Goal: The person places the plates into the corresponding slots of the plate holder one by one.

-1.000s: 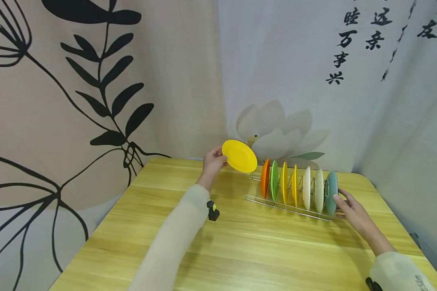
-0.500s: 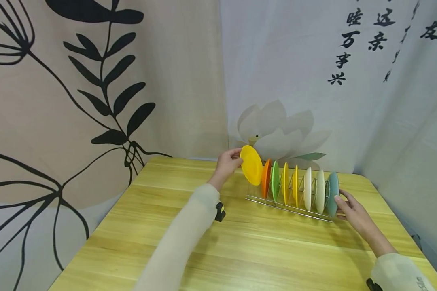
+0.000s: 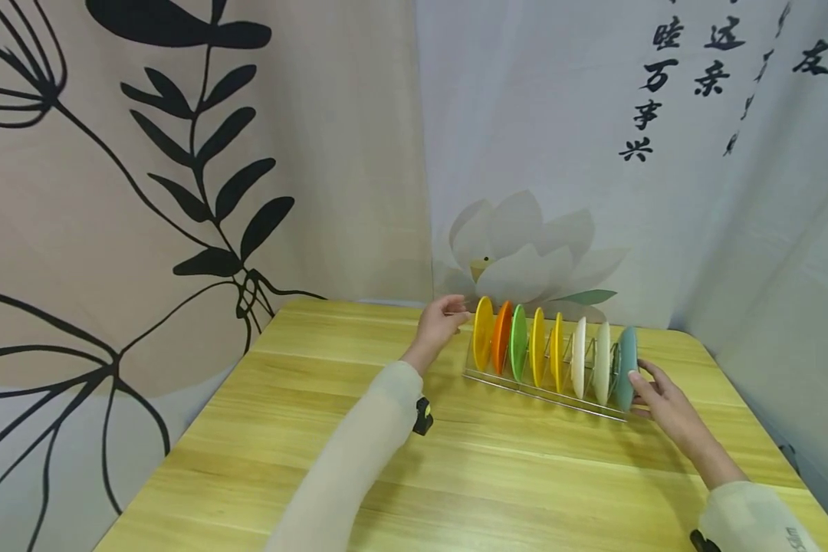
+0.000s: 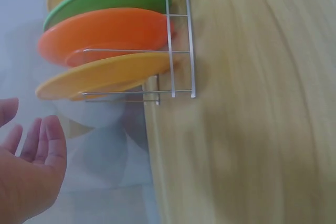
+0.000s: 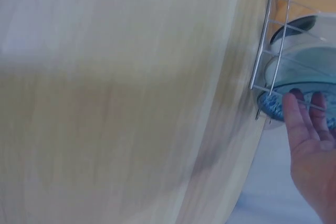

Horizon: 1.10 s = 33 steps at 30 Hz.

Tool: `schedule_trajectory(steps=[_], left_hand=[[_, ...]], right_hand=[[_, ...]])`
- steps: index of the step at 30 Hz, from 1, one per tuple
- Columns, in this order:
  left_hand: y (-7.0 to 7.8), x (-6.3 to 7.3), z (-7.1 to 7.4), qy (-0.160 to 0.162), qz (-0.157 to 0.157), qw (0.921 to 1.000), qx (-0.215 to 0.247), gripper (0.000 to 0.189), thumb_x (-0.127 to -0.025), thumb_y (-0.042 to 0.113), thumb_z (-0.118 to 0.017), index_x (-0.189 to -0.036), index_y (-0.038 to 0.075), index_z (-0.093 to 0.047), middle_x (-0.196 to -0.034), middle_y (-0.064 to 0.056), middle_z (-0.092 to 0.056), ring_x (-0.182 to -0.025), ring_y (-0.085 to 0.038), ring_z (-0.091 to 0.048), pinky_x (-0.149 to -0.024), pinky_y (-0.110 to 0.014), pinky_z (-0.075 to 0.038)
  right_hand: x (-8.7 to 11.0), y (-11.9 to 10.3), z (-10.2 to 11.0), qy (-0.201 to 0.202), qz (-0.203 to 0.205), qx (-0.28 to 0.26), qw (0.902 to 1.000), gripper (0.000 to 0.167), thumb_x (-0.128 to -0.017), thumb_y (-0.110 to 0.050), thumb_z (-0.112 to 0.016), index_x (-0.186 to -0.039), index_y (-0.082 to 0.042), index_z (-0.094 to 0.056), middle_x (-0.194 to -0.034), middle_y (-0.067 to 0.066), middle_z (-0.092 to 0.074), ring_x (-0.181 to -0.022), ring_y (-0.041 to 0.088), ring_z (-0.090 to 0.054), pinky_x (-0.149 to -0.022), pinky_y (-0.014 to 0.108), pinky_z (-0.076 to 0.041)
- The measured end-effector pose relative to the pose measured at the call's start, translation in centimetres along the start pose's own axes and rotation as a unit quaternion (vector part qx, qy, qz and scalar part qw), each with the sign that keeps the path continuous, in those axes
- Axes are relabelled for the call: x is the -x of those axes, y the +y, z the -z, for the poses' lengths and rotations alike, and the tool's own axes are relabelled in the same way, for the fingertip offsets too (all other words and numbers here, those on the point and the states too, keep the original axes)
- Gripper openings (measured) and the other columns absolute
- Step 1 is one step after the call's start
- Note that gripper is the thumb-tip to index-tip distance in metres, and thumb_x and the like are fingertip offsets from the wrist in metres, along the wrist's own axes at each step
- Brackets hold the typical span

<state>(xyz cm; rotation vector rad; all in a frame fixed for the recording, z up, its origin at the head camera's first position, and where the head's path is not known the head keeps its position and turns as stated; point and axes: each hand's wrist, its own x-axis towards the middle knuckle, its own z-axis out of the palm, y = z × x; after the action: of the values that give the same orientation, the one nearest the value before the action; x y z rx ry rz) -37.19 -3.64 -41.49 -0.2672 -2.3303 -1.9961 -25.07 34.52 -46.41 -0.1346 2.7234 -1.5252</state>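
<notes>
A wire plate rack (image 3: pixel 547 395) holds a row of upright plates near the table's back. At its left end stands a yellow plate (image 3: pixel 483 335), beside an orange plate (image 3: pixel 501 337) and a green plate (image 3: pixel 518 343). My left hand (image 3: pixel 439 328) is just left of the yellow plate; the left wrist view shows a gap between the fingers (image 4: pixel 55 142) and that plate. At the rack's right end, my right hand (image 3: pixel 669 406) touches the blue plate (image 3: pixel 627 368). In the right wrist view its fingers (image 5: pixel 296 119) lie fairly straight against the plate's patterned blue face.
Between the green and blue plates stand two more yellow plates (image 3: pixel 538 347), a white plate (image 3: pixel 579 358) and a pale plate (image 3: pixel 602 363). The wooden table (image 3: pixel 497 475) reaches back to a printed curtain (image 3: pixel 359 153). Another curtain (image 3: pixel 786 268) hangs along the right.
My left hand has brought the yellow plate right and down into the rack's left end, turned it upright and let go of it. The right hand has stayed at the blue plate.
</notes>
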Motion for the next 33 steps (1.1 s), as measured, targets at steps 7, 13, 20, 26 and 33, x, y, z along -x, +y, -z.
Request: schedule_trajectory(steps=[7,13,20,26,33], left_hand=[[-1.4,1.1,0.9,0.005,0.033,0.9994,0.012,0.042,-0.094,0.008,-0.067,-0.135,0.002,-0.058,-0.117,-0.014,-0.061,-0.103,-0.024,-0.06,-0.081,-0.037,-0.057],[-2.5,2.0,1.2,0.0,0.058,0.9983,0.009,0.048,-0.095,0.012,-0.067,-0.14,0.001,-0.052,-0.122,-0.015,-0.058,-0.108,-0.028,-0.059,-0.082,-0.037,-0.057],[-3.4,2.6,1.2,0.0,0.07,0.9974,0.018,0.055,-0.094,0.015,-0.069,-0.143,0.001,-0.048,-0.133,-0.021,-0.052,-0.108,-0.031,-0.06,-0.092,-0.049,-0.053],[-3.7,3.3,1.6,0.0,0.078,0.9968,0.018,0.06,-0.094,0.017,-0.07,-0.146,0.001,-0.044,-0.14,-0.024,-0.046,-0.117,-0.035,-0.056,-0.096,-0.051,-0.05],[-4.3,4.0,2.1,-0.018,0.089,0.9956,0.024,0.062,-0.094,0.02,-0.069,-0.147,0.001,-0.042,-0.144,-0.025,-0.042,-0.122,-0.037,-0.051,-0.096,-0.051,-0.05]], right_hand=[[0.6,-1.0,-1.7,0.011,-0.013,0.018,0.9997,0.08,-0.106,-0.05,-0.03,-0.156,0.004,0.001,-0.139,0.044,-0.036,-0.119,0.055,-0.05,-0.086,0.052,-0.055],[1.5,-2.2,-3.5,0.023,-0.012,0.033,0.9991,0.081,-0.106,-0.051,-0.031,-0.156,0.004,0.0,-0.139,0.043,-0.038,-0.116,0.054,-0.053,-0.086,0.055,-0.054],[2.7,-3.3,-5.6,0.028,0.008,0.012,0.9995,0.076,-0.106,-0.048,-0.037,-0.157,0.001,-0.009,-0.137,0.036,-0.047,-0.117,0.049,-0.055,-0.084,0.047,-0.057],[3.7,-4.4,-7.3,0.016,0.04,0.009,0.999,0.066,-0.107,-0.04,-0.042,-0.156,0.001,-0.024,-0.134,0.029,-0.053,-0.111,0.04,-0.062,-0.086,0.045,-0.056],[3.2,-5.0,-8.0,0.066,0.065,0.063,0.9937,0.062,-0.105,-0.04,-0.047,-0.149,0.004,-0.038,-0.135,0.026,-0.05,-0.116,0.042,-0.057,-0.092,0.05,-0.053]])
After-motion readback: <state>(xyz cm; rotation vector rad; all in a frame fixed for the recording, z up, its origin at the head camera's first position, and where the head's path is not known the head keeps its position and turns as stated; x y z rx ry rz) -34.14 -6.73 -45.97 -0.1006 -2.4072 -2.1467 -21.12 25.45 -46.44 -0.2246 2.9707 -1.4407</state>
